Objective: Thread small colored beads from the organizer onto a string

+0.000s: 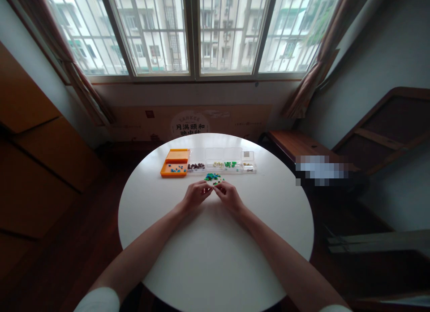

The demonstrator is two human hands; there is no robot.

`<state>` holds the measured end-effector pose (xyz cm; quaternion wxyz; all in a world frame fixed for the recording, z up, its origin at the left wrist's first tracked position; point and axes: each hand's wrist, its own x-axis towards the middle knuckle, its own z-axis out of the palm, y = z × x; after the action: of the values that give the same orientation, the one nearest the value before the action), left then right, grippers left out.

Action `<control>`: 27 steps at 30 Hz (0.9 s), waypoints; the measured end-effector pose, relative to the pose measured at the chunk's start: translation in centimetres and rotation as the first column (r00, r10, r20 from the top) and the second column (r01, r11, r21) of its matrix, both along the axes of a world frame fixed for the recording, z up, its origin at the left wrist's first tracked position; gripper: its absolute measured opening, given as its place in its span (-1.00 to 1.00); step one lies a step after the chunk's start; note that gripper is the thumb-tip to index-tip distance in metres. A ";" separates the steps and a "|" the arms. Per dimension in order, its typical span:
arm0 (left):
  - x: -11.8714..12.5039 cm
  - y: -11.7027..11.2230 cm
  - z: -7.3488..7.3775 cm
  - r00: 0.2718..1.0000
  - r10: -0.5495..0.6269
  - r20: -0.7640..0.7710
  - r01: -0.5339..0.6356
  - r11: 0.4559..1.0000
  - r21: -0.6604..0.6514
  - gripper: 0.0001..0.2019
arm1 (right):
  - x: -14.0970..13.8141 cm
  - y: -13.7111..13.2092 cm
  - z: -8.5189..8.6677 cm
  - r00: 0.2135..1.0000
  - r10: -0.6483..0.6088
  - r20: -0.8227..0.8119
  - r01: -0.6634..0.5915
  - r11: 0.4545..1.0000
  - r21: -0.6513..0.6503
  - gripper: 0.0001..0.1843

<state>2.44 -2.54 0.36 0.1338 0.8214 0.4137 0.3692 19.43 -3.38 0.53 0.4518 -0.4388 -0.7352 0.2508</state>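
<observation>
Both my hands rest on a round white table (215, 258), fingertips meeting just in front of a small heap of blue and green pieces (212, 178). My left hand (195, 194) is curled in a pinch. My right hand (229, 196) is curled the same way. What sits between the fingertips is too small to make out. Behind the heap stands an orange box (174, 163) with its lid open and blue bits inside. Beside it runs a row of clear compartments (221, 165) holding dark, pale and green pieces.
A wide barred window fills the far wall, with curtains at both sides. A cardboard panel with printed characters (190, 123) leans under it. A wooden bench (295, 144) and a dark wooden frame (386, 128) stand to the right, wooden cabinets to the left.
</observation>
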 end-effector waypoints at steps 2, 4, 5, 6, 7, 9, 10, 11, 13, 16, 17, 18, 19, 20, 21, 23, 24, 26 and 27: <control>0.0 -0.1 0.1 1.000 0.002 -0.013 -0.002 1.000 0.010 -0.83 | 0.0 0.0 0.0 1.000 -0.001 0.001 0.001 1.000 0.001 -0.85; 0.0 -0.1 0.2 0.999 0.004 -0.033 -0.003 1.000 0.020 -0.82 | 0.0 0.0 0.0 1.000 -0.003 0.001 0.003 1.000 0.003 -0.84; 0.0 -0.2 0.2 0.999 0.005 -0.042 -0.004 1.000 0.024 -0.81 | 0.0 0.0 0.0 1.000 -0.003 0.001 0.003 1.000 0.004 -0.84; 0.0 -0.2 0.3 0.999 0.006 -0.050 -0.004 1.000 0.028 -0.81 | 0.0 0.0 0.0 1.000 -0.005 0.000 0.005 1.000 0.006 -0.83; 0.0 -0.2 0.3 0.998 0.007 -0.055 -0.005 1.000 0.031 -0.81 | 0.0 0.0 -0.1 1.000 -0.006 0.000 0.006 1.000 0.008 -0.83; 0.0 -0.2 0.2 0.998 0.006 -0.057 -0.004 0.999 0.033 -0.80 | 0.0 0.0 -0.1 1.000 -0.007 0.002 0.007 1.000 0.010 -0.82; 0.0 -0.2 0.2 0.999 0.004 -0.055 -0.002 0.999 0.033 -0.80 | 0.0 0.0 -0.1 1.000 -0.008 0.002 0.008 1.000 0.011 -0.81; 0.0 -0.2 0.3 0.999 0.001 -0.052 0.001 1.000 0.031 -0.80 | 0.0 0.0 -0.1 1.000 -0.008 0.001 0.008 1.000 0.013 -0.81; -0.1 -0.3 0.3 0.999 -0.008 -0.046 0.009 1.000 0.027 -0.80 | 0.0 0.0 -0.1 1.000 -0.005 -0.003 0.005 1.000 0.020 -0.81; -0.1 -0.4 0.4 0.999 -0.023 -0.032 0.024 1.000 0.018 -0.79 | 0.0 0.0 0.0 1.000 -0.003 -0.012 0.003 1.000 0.027 -0.81; 0.0 -0.4 0.4 0.999 -0.026 -0.019 0.026 1.000 0.013 -0.78 | 0.0 0.0 0.0 1.000 -0.003 -0.014 0.003 1.000 0.029 -0.81; 0.0 -0.3 0.4 1.000 -0.028 0.002 0.028 1.000 0.005 -0.78 | 0.0 0.0 0.0 1.000 -0.002 -0.017 0.003 1.000 0.031 -0.81; 0.1 -0.3 0.3 0.999 -0.028 0.032 0.029 1.000 -0.006 -0.77 | 0.0 0.0 0.0 1.000 -0.001 -0.019 0.002 0.999 0.033 -0.81; 0.1 -0.2 0.2 0.997 -0.028 0.071 0.030 0.999 -0.021 -0.77 | 0.0 -0.1 0.0 1.000 -0.001 -0.021 0.002 0.999 0.034 -0.81; 0.2 -0.1 0.2 0.992 -0.027 0.120 0.032 0.999 -0.041 -0.76 | -0.1 -0.1 0.0 1.000 0.000 -0.022 0.001 0.999 0.035 -0.82; 0.4 0.1 0.0 0.972 -0.021 0.235 0.046 0.994 -0.101 -0.75 | -0.1 -0.1 0.0 1.000 0.004 -0.024 -0.003 0.999 0.034 -0.83; 0.5 0.2 0.0 0.954 -0.011 0.299 0.057 0.988 -0.146 -0.73 | -0.1 -0.1 0.0 1.000 0.007 -0.026 -0.006 0.999 0.034 -0.84; 0.6 0.5 -0.1 0.907 0.025 0.421 0.093 0.962 -0.257 -0.70 | -0.1 -0.1 -0.1 0.999 0.016 -0.033 -0.014 0.999 0.036 -0.85; 0.7 0.6 -0.1 0.880 0.048 0.472 0.116 0.943 -0.312 -0.68 | -0.1 -0.1 -0.1 0.999 0.016 -0.038 -0.015 0.999 0.039 -0.85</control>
<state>3.09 -1.97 0.31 0.3734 0.6792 0.4097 0.4810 19.37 -3.50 0.45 0.4723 -0.4194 -0.7343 0.2486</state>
